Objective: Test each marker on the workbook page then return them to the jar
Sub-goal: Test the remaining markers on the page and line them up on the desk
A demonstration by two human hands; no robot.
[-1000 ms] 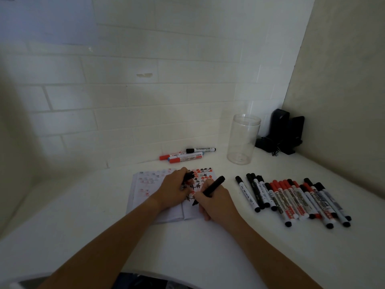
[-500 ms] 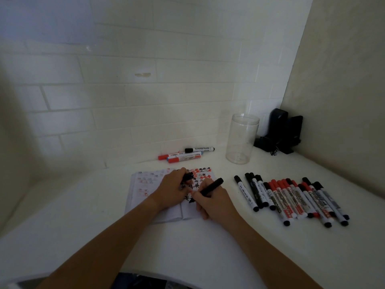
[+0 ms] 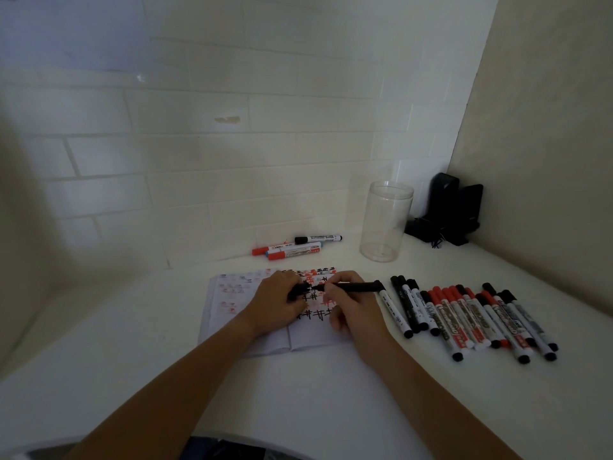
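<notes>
An open workbook (image 3: 229, 313) lies on the white table, its right page covered with black and red test marks. My left hand (image 3: 277, 303) rests on the page and holds a black marker cap (image 3: 300, 289). My right hand (image 3: 353, 303) grips a black marker (image 3: 356, 287), lying almost level, its tip pointing left at the cap. A clear, empty jar (image 3: 384, 220) stands behind the workbook to the right. Several black and red markers (image 3: 464, 317) lie in a row right of the workbook.
Three more markers (image 3: 295, 249) lie near the tiled back wall. A black device (image 3: 447, 210) with a cable sits in the right corner beside the beige side wall. The table's front edge curves below my forearms.
My right hand has lifted the marker from its slanted writing pose to nearly level and brought its tip to the cap in my left hand.
</notes>
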